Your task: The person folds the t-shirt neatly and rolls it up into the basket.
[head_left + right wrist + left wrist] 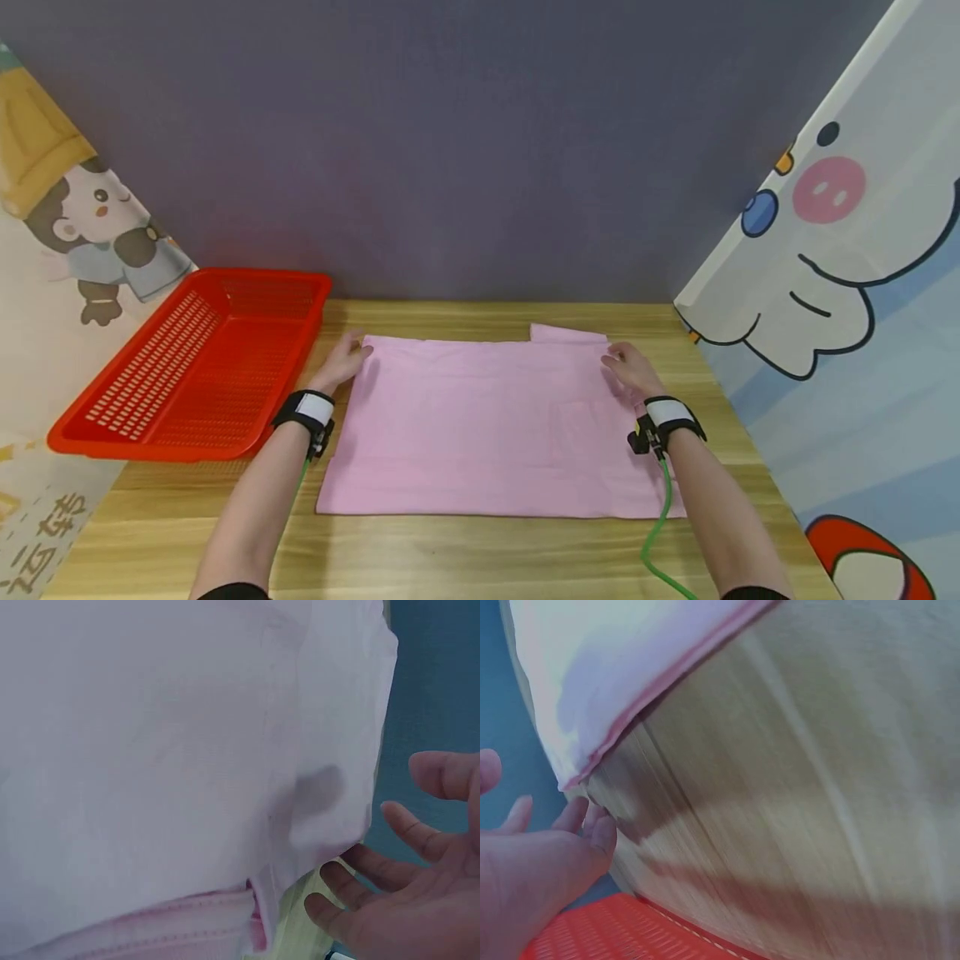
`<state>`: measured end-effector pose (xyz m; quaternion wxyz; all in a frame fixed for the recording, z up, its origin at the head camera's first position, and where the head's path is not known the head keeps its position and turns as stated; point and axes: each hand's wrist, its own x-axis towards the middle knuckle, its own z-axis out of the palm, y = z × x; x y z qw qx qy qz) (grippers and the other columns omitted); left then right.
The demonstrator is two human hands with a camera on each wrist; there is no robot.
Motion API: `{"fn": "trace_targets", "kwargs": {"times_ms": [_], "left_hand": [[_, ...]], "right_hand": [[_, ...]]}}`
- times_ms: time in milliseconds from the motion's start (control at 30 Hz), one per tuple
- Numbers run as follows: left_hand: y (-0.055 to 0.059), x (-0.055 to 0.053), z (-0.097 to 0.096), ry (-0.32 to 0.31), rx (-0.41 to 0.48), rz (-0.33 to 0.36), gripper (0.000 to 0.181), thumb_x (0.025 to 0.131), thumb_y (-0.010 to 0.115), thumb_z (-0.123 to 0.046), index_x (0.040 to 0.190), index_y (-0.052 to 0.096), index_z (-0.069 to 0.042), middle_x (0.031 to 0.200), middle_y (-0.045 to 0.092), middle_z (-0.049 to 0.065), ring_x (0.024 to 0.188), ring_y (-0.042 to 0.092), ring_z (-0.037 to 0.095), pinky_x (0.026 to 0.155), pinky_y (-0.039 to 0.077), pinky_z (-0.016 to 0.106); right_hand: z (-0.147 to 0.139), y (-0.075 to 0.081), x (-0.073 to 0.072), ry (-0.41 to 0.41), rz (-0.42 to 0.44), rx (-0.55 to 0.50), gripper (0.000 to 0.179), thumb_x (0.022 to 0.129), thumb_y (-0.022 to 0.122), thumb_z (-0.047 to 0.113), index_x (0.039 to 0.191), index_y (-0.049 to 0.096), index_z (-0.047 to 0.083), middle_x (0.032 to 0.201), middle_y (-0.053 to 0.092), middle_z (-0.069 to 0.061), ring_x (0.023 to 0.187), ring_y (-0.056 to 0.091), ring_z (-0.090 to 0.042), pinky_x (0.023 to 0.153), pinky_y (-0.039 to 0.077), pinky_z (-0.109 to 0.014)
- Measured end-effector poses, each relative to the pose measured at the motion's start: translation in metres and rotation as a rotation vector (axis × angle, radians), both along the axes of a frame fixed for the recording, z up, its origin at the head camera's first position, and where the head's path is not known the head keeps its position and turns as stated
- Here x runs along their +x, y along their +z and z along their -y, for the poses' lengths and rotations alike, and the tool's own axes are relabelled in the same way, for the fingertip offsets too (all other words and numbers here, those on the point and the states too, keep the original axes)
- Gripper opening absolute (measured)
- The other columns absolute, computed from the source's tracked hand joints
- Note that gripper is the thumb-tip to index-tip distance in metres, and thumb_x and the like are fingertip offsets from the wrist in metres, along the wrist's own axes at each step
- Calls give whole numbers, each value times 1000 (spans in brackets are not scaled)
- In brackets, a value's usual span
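Note:
A folded pink garment [480,417] lies flat on the table, with a faint pocket-like outline near its right side and a narrow flap standing out past its far edge. My left hand [345,360] is at its far left corner; in the left wrist view the fingers [571,815] are loosely bent just beside the corner, gripping nothing. At the far right corner is my right hand [632,369]. Its spread fingers [382,868] come right up to the cloth in the right wrist view, thumb apart. A stitched hem [150,930] shows along the side there.
To the left, a red plastic basket [300,367] with perforated sides stands close to my left forearm. The wooden table [450,554] ends at a dark grey panel [480,167] behind. Printed cartoon panels flank both sides. A green cable [654,550] trails from my right wrist.

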<state>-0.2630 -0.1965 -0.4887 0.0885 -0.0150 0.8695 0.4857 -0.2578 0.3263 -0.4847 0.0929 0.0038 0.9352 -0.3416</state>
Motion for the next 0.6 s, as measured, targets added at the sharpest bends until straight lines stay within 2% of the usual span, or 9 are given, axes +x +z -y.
{"fn": "trace_targets", "kwargs": {"times_ms": [133,200,300,400,467,533,600], "left_hand": [[-1,-8,1,-24,34,28,52,107,38,-14,150,28,14,154,29,39,145,30,51,122,26,59],[-1,-12,1,-14,63,37,51,107,38,-15,148,31,15,154,32,37,144,32,49,122,27,57],[-2,-17,0,30,85,24,49,107,38,-13,146,35,17,152,37,37,143,36,48,121,29,55],[-2,-21,-3,105,114,-6,46,106,42,-10,143,41,16,149,42,36,139,42,46,120,34,51],[-2,-23,-3,156,132,-16,46,105,46,-12,142,45,14,142,51,35,128,52,41,111,45,41],[0,-24,-3,205,182,2,47,103,52,-13,142,47,12,120,65,28,104,64,29,93,53,29],[2,-25,-1,217,224,48,51,102,54,-15,143,44,13,92,70,14,78,63,15,73,53,19]], "right_hand": [[1,-1,-6,-25,33,-26,52,104,42,22,141,37,-15,145,41,-38,132,42,-51,111,37,-60],[2,-1,-9,-38,42,-32,52,105,42,22,141,39,-15,145,41,-38,133,42,-51,112,36,-59],[2,-2,-15,-56,3,-35,49,103,43,19,138,44,-16,142,46,-39,131,45,-51,111,38,-59],[2,-5,-21,-93,-62,-61,46,101,46,14,134,49,-18,137,50,-39,128,50,-51,109,42,-58],[2,-6,-24,-139,-82,-85,44,100,47,14,133,50,-16,134,52,-39,124,53,-50,104,46,-54],[3,-5,-25,-178,-76,-102,46,101,47,15,134,49,-15,134,52,-39,121,54,-49,100,49,-51],[4,-2,-26,-208,-43,-109,48,102,48,19,137,47,-14,136,51,-38,121,54,-47,98,49,-49]]}}
